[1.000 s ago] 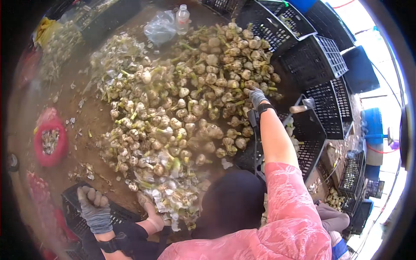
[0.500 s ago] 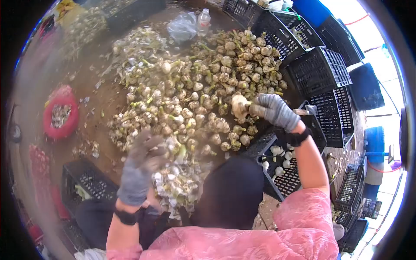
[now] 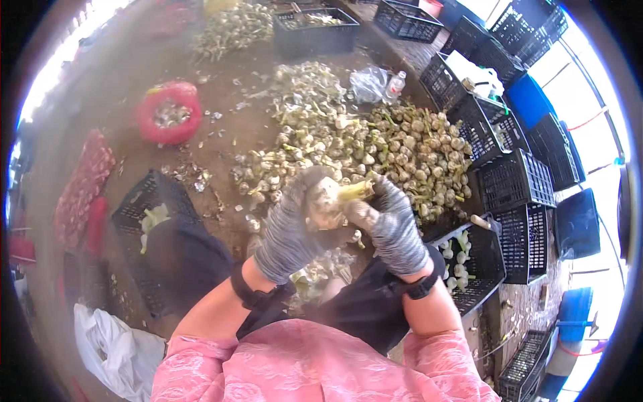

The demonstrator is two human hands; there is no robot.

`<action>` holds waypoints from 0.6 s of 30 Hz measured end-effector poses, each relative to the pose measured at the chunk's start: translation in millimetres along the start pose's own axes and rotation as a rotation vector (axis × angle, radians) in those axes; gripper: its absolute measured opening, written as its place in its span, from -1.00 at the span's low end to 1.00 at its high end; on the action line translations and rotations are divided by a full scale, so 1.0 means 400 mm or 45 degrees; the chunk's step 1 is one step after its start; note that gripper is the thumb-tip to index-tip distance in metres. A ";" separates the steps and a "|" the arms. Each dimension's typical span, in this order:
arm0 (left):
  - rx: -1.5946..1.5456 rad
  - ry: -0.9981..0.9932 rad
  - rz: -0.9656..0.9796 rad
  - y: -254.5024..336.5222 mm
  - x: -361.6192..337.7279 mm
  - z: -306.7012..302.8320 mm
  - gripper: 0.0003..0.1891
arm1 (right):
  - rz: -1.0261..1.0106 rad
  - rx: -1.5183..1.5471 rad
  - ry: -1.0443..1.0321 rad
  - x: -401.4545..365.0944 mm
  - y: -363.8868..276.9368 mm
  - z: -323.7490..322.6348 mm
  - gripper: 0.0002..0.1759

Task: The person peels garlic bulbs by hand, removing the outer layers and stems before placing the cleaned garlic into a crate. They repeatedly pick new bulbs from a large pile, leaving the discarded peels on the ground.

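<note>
Both hands wear grey gloves and meet at one large garlic bulb in front of the chest. My left hand is wrapped round the bulb's left side. At the bulb's pale green stem, my right hand is closed, thumb and fingers pressed on it. Behind the hands lies a wide heap of garlic bulbs with stems on. Loose peelings lie below the hands, between the knees.
A black crate with white peeled bulbs stands at the right knee, another crate at the left. Black crates line the right side. A red mesh bag, a plastic bottle and a white sack are also there.
My right hand has brought the large bulb from the right to the middle. My left hand has moved up and closed round it. The view has shifted left.
</note>
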State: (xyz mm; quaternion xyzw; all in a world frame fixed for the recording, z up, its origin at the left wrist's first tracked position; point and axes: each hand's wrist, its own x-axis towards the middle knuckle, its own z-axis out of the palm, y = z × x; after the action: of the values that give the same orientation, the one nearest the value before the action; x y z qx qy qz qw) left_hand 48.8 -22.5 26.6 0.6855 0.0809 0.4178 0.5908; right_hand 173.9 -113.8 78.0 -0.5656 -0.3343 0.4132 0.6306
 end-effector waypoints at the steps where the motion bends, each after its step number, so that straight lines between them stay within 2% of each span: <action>1: 0.201 0.036 0.035 0.009 -0.007 -0.007 -0.12 | -0.037 0.068 -0.054 -0.004 -0.014 0.030 -0.65; 2: 0.399 0.071 0.066 0.015 -0.016 -0.014 -0.11 | 0.005 0.136 -0.068 -0.004 0.000 0.042 -0.65; 3: 0.119 0.068 -0.068 0.013 -0.028 -0.021 -0.11 | 0.017 0.194 -0.116 -0.002 0.005 0.050 -0.65; 4: 0.126 0.077 -0.064 0.019 -0.033 -0.026 -0.11 | 0.031 0.250 -0.164 0.001 0.007 0.057 -0.66; 6: -0.208 0.084 -0.010 0.034 -0.037 -0.030 -0.11 | 0.011 0.222 -0.200 0.007 0.018 0.065 -0.67; 7: -0.231 0.130 -0.011 0.033 -0.042 -0.031 -0.14 | -0.007 0.196 -0.223 0.009 0.023 0.068 -0.68; 11: -0.144 0.187 -0.098 0.009 -0.061 -0.045 -0.15 | 0.046 0.133 -0.343 0.030 0.047 0.048 -0.68; 15: -0.181 0.225 -0.112 -0.027 -0.059 -0.040 -0.16 | 0.039 0.139 -0.303 0.043 0.067 0.030 -0.69; 17: 0.063 0.230 -0.019 -0.050 -0.059 -0.046 -0.16 | 0.033 0.079 -0.316 0.051 0.068 0.022 -0.69; 18: 0.063 0.225 -0.026 -0.060 -0.058 -0.048 -0.16 | 0.024 0.016 -0.332 0.055 0.067 0.019 -0.69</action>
State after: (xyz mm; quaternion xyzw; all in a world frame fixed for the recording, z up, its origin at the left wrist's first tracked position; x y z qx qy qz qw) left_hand 30.5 -15.2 -6.4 0.6594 0.1498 0.4685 0.5686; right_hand 172.7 -90.2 51.6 -0.5060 -0.4056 0.4911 0.5816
